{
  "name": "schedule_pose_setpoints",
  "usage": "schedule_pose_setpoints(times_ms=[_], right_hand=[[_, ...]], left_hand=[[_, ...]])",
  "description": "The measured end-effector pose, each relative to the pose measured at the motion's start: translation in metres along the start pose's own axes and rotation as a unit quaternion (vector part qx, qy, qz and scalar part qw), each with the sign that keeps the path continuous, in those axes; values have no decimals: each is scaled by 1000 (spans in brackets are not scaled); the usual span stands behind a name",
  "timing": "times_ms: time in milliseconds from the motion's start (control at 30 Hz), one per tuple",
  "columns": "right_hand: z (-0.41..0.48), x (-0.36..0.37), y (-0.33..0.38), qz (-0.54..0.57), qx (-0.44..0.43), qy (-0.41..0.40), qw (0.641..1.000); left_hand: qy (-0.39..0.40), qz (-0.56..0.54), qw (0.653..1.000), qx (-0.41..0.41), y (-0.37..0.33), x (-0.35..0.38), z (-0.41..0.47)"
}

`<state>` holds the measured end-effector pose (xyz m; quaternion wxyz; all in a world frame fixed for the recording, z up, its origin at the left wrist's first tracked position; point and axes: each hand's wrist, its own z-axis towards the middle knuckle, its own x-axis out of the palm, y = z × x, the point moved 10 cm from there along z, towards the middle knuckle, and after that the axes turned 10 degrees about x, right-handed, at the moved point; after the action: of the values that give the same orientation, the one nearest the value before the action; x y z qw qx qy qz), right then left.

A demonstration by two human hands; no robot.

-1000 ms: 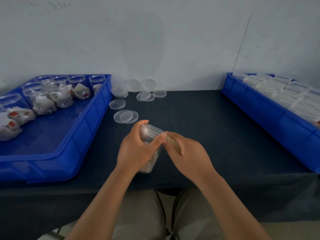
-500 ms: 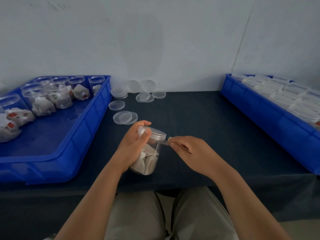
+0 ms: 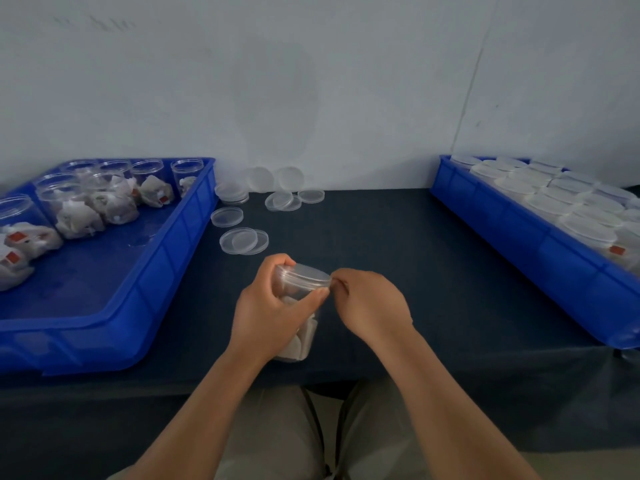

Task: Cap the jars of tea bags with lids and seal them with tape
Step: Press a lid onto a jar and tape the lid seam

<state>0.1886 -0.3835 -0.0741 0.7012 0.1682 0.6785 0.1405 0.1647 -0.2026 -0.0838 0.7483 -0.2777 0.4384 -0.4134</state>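
A clear plastic jar of white tea bags stands tilted on the dark table in front of me, with a clear lid on its top. My left hand is wrapped around the jar's upper body. My right hand has its fingertips pinched against the lid's right edge, where a small strip of tape sits; the strip is too small to make out clearly. Loose clear lids lie on the table beyond the jar.
A blue tray on the left holds several uncapped jars of tea bags. A blue tray on the right holds several capped jars. More lids lie and lean by the white wall.
The right hand, which had drawn a strip out to the right of the lid, has come back in against the lid's edge. The jar has been turned slightly in the left hand.
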Motion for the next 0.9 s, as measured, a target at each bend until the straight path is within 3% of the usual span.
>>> schedule_pose_setpoints(times_ms=[200,433,533,600,700,833,900], right_hand=[[19,1,9,-29,48,36,998],[45,13,14,-81,56,20,995],[59,22,-18,-140,81,6,987],[64,29,-46,-146,88,5,985],[61,36,-62,-117,53,-53,990],[37,40,-51,-115,-39,-132,984],[32,39,-50,-95,-44,-147,984]], left_hand=[[-12,17,1000,6,4,-6,6],[12,-4,1000,-2,-1,-10,13],[59,-65,995,49,-12,6,-10],[51,-82,993,63,-11,11,-28],[-18,-107,994,31,1,-3,-23],[-18,-108,994,16,10,-4,0],[-16,-122,992,22,10,-1,5]])
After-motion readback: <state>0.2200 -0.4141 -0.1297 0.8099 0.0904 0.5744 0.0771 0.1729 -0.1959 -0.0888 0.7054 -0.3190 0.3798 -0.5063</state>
